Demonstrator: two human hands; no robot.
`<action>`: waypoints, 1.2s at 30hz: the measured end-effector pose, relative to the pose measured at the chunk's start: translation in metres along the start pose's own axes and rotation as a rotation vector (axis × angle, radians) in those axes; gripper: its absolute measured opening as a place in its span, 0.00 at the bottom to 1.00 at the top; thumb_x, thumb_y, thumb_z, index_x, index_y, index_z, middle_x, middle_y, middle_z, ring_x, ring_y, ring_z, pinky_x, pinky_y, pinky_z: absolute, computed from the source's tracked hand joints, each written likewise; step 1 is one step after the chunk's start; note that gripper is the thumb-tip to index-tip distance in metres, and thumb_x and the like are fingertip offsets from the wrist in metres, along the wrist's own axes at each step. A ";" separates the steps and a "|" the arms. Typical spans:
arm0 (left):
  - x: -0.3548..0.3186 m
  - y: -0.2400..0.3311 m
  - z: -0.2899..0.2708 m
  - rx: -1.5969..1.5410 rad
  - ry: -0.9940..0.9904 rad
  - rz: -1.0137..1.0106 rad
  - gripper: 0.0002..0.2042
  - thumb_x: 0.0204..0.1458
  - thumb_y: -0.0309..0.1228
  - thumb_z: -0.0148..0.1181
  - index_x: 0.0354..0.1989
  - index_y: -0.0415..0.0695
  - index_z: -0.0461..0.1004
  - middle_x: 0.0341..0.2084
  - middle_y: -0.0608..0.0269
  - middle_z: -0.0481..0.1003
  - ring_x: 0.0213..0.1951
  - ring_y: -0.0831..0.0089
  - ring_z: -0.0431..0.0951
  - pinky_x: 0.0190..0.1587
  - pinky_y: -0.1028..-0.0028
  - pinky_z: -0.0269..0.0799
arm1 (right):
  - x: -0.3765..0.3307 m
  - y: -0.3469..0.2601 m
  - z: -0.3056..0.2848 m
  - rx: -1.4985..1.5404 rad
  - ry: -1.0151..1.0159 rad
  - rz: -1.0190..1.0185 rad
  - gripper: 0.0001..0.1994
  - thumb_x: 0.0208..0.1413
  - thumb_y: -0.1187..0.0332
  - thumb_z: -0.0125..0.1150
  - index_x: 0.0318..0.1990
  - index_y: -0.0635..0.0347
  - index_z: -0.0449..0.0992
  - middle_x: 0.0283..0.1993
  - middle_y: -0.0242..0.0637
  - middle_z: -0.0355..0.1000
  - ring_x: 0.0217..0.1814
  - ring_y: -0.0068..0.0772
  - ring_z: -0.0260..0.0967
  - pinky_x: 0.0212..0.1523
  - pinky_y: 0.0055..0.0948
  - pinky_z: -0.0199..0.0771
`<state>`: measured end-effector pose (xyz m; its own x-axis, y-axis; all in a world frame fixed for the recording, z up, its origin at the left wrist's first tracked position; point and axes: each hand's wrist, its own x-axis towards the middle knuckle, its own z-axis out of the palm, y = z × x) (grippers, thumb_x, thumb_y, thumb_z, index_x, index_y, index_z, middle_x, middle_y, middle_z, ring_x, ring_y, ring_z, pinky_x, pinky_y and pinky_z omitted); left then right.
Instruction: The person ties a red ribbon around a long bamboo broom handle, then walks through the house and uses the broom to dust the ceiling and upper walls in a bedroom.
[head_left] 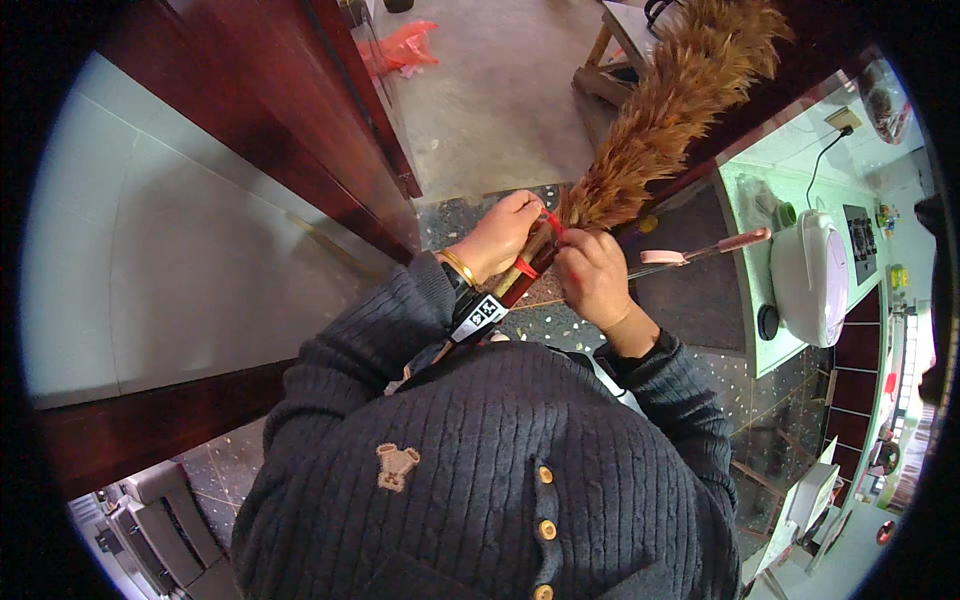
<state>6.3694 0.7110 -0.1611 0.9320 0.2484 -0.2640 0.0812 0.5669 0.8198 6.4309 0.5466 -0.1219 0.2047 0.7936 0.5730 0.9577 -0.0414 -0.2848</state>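
While we worked the ribbon (556, 225) at the feather end of the stick (526, 264), the duster (680, 115) sat in front of our chest, slanting up to the right, feathers away from us, stick toward us.

Fingers: left hand (497, 240) had thumb and forefinger pinching the ribbon, the others curled. Right hand (597, 280) had its fingers bunched, thumb side pinching the ribbon just below the feathers. Couldn't tell how hard either pinched; knot detail was too small to read.

Doing it well, our judgement: pull had to be even from both sides, wraps flat, ribbon kept low enough that no feathers got caught under it. Stick needed steadying, since the feathered end looked top-heavy and likely to roll. Short ends called for pinching close to the knot.

Counts: one duster, two hands of ours, two red spots on it (the ribbon, plus a band (526, 269) lower on the stick), one white tag (480, 318) over the stick's lower part. One gold bracelet (459, 266) on our left wrist. Three sweater buttons (547, 530) showed. Off to the right: one white cooker (812, 280), one pink handle (744, 239).
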 end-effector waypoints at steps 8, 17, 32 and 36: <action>-0.006 0.000 0.002 -0.255 -0.129 -0.106 0.05 0.59 0.28 0.48 0.36 0.41 0.69 0.33 0.64 0.71 0.37 0.74 0.71 0.40 0.74 0.68 | 0.030 -0.003 0.004 0.215 -0.014 0.638 0.07 0.53 0.69 0.58 0.32 0.65 0.72 0.26 0.46 0.72 0.27 0.47 0.72 0.28 0.36 0.70; -0.001 -0.007 -0.001 -0.209 -0.256 -0.042 0.06 0.58 0.29 0.53 0.37 0.39 0.71 0.35 0.64 0.72 0.39 0.74 0.72 0.45 0.73 0.67 | 0.023 0.007 0.004 0.152 -0.076 0.505 0.07 0.49 0.71 0.60 0.34 0.64 0.74 0.31 0.45 0.73 0.31 0.45 0.72 0.34 0.34 0.72; 0.005 -0.014 0.002 -0.344 -0.008 -0.106 0.06 0.59 0.30 0.50 0.35 0.41 0.69 0.32 0.64 0.73 0.36 0.75 0.72 0.41 0.74 0.69 | 0.025 0.011 0.004 0.184 -0.128 0.392 0.03 0.49 0.75 0.58 0.30 0.65 0.73 0.28 0.44 0.72 0.29 0.44 0.72 0.31 0.35 0.71; 0.005 -0.018 -0.004 -0.297 -0.191 -0.031 0.04 0.59 0.28 0.49 0.35 0.41 0.68 0.32 0.67 0.69 0.37 0.78 0.69 0.43 0.77 0.66 | 0.022 0.018 0.007 0.805 -0.014 0.935 0.02 0.53 0.77 0.58 0.30 0.66 0.73 0.31 0.33 0.75 0.31 0.18 0.69 0.31 0.20 0.70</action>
<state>6.3713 0.7049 -0.1791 0.9823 0.0918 -0.1633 0.0302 0.7825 0.6220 6.4512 0.5675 -0.1200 0.7369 0.6666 -0.1120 0.0464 -0.2152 -0.9755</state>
